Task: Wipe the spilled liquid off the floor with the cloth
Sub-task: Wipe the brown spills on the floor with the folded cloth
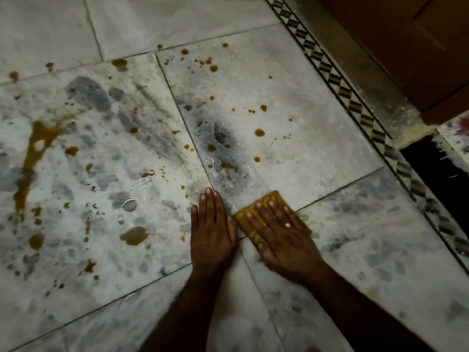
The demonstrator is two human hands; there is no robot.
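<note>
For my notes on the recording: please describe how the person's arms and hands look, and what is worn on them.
Both forearms are bare, with no sleeves in view. The right hand wears a small pale ring on one finger. The left hand shows no ring, watch or glove. Fingernails are short and unpainted.

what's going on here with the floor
A person kneels over a marble floor splashed with brown liquid. The right hand presses a yellow cloth flat on the tiles, while the left hand rests flat and bare beside it. Most of the spill is not yet wiped: a long streak, a puddle and many drops lie to the left and ahead.
</note>
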